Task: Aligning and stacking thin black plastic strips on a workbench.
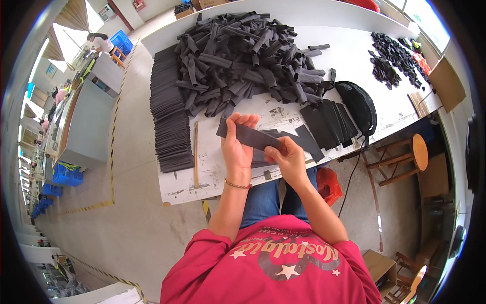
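While the left hand (pixel 237 147) pinches one end of a flat black fabric strip (pixel 249 136) and the right hand (pixel 288 159) grips the other, it hangs above the white worktable (pixel 212 167); it appears mid-handling, and steady, even tension seems needed.

A factory workshop for piecework. A long white counter (pixel 212 177) carries a big heap of rolled black tubes (pixel 243 55) at 12 o'clock and tall stacks of flat black strips (pixel 169 116) at 10 o'clock. At 9 o'clock, more work counters (pixel 88 126) line a concrete floor (pixel 136 213) marked with yellow tape, with blue crates (pixel 66 175) beside them and another person (pixel 101 43) at work at 11 o'clock.
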### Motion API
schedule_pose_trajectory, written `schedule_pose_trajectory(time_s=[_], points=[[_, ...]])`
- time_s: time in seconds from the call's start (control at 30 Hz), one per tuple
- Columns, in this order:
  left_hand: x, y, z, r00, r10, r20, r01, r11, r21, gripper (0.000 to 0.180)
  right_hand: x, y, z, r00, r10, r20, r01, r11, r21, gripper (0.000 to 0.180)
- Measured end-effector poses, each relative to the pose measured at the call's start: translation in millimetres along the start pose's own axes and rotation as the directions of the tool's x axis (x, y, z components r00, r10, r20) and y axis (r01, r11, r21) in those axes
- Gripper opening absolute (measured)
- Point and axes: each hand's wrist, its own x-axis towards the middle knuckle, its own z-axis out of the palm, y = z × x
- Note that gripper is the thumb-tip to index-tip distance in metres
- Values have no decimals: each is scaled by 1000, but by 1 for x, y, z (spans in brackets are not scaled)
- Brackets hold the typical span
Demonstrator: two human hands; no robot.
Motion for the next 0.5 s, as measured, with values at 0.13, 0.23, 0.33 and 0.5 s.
schedule_pose_trajectory(time_s=[0.13,0.23,0.33,0.5], points=[[6,-6,-17,998,-47,51,52,992,-112,30,-5,0,-7,1000,12,-26,-13,999,-51,10],[4,-9,-8,997,-78,15,79,988,-136,31,-9,1,-8,996,-48,-81,44,997,-56,11],[-2,-4,7,981,-124,-149,118,992,-51,34,-2,8,-28,810,-585,-45,472,696,-541,20],[-17,0,-12,945,-273,-179,296,948,120,23,16,6,-38,567,-802,187,723,376,-580,35]])
